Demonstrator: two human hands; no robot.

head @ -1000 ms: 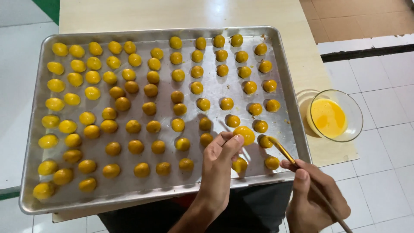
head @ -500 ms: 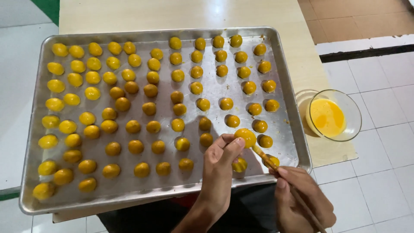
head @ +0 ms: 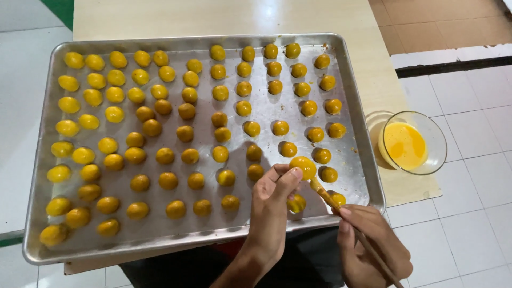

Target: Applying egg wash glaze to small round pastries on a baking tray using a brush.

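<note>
Left hand (head: 274, 200) in lower centre of frame, thumb and fingers pinched on one yellow dough ball (head: 303, 167), lifted just above the tray surface near the tray's lower right corner. Right hand (head: 370, 242) at lower right, closed around a thin brush (head: 333, 200); brush tip touches the underside of the held ball. Metal baking tray (head: 48, 160) fills most of the frame, rows of small balls on it: left columns bright yellow, middle and right ones darker orange. Glass bowl (head: 434, 133) of beaten egg sits right of the tray, on the pale table (head: 213, 16) edge.
</note>
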